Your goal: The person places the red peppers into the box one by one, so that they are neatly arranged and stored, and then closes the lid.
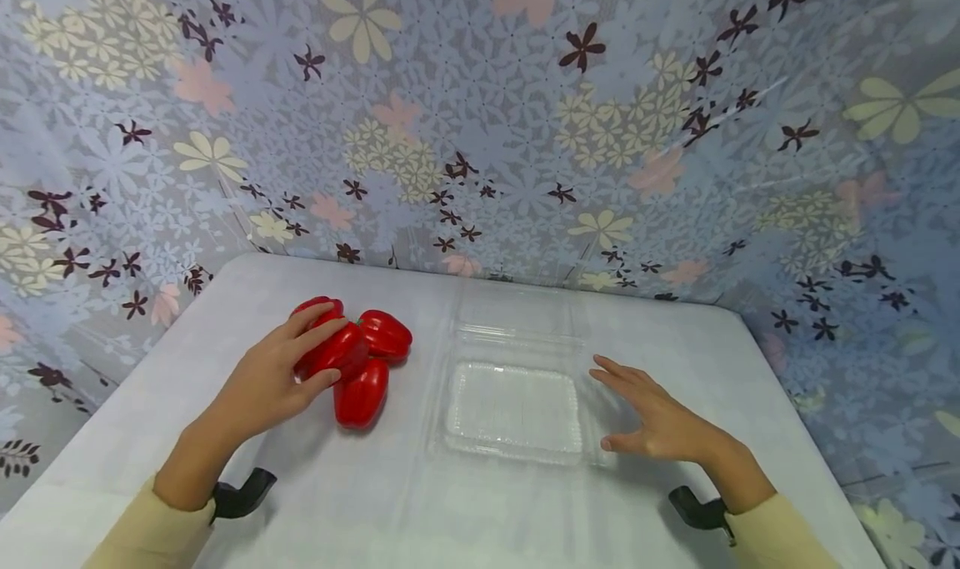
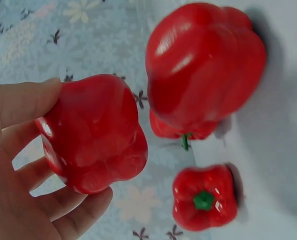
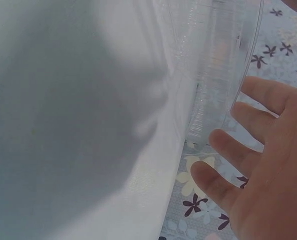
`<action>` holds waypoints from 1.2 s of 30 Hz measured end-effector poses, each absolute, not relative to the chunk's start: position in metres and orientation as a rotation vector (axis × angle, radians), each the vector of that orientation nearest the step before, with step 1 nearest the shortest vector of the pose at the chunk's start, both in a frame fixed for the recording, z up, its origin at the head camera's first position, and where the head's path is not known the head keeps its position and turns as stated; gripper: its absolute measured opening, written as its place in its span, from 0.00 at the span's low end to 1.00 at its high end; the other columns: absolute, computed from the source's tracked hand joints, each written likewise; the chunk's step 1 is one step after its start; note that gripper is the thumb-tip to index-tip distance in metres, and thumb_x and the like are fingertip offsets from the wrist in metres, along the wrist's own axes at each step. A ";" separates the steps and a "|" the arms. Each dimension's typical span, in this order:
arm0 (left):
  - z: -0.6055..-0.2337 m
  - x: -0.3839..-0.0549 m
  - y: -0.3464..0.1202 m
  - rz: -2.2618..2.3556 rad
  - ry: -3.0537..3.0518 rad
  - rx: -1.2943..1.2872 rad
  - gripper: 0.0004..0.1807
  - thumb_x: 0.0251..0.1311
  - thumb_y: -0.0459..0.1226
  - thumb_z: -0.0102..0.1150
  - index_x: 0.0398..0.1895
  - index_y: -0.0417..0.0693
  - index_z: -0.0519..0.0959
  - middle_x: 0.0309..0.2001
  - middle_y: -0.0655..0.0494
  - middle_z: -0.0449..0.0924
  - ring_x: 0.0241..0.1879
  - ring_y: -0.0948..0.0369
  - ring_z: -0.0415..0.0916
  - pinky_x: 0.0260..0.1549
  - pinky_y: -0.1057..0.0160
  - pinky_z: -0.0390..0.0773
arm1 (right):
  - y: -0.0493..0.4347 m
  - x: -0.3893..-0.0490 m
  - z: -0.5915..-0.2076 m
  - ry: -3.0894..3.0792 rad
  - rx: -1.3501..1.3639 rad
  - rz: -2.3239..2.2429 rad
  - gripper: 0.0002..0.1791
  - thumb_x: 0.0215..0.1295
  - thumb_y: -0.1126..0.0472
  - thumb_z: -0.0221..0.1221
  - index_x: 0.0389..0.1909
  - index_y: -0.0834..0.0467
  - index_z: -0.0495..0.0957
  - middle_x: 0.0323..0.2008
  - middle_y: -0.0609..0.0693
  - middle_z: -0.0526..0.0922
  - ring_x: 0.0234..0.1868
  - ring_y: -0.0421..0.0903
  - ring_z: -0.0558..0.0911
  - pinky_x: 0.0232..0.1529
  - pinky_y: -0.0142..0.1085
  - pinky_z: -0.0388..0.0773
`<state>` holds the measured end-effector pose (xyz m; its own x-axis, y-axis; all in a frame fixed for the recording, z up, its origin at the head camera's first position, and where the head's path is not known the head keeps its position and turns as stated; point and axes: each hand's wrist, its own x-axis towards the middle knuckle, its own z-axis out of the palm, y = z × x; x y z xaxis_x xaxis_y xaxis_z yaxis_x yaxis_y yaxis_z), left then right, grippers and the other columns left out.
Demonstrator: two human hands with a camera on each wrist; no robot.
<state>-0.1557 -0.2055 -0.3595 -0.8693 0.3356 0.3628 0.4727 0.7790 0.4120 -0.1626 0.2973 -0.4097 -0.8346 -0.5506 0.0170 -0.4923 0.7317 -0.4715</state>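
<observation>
My left hand [image 1: 266, 381] grips a glossy red bell pepper [image 2: 96, 135], thumb on one side and fingers curled round the other. Close beside it on the table lie three more red bell peppers: one toward the front [image 1: 362, 396], one to the right [image 1: 387, 334], and one at the back [image 1: 324, 304], partly hidden by my fingers. Green stems show on two of these in the left wrist view. A transparent plastic clamshell box [image 1: 513, 406] stands in the middle, its lid [image 1: 517, 311] laid back. Just right of its wall, my right hand [image 1: 652, 415] hovers with fingers spread, holding nothing.
The white-covered table [image 1: 480, 519] has its back edge against a flower-patterned cloth [image 1: 480, 119], which also hangs along the sides. Dark straps [image 1: 243, 492] sit at both wrists, by the cream sleeves.
</observation>
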 end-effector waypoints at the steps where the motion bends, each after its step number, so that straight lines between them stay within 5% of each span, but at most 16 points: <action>1: -0.358 -0.157 -0.202 -0.735 -2.709 -0.642 0.40 0.47 0.35 0.76 0.67 0.50 0.72 0.70 0.44 0.67 0.62 0.42 0.71 0.42 0.43 0.86 | 0.297 -0.163 -0.409 2.806 -0.843 -0.710 0.49 0.56 0.49 0.70 0.75 0.58 0.58 0.77 0.63 0.54 0.72 0.69 0.58 0.60 0.74 0.61; 36: -0.358 -0.185 -0.129 -0.568 -2.715 -0.987 0.37 0.53 0.43 0.72 0.69 0.53 0.72 0.72 0.52 0.67 0.68 0.50 0.69 0.52 0.48 0.84 | 0.297 -0.162 -0.410 2.809 -0.852 -0.710 0.48 0.58 0.47 0.69 0.75 0.58 0.59 0.77 0.61 0.54 0.72 0.69 0.58 0.59 0.74 0.62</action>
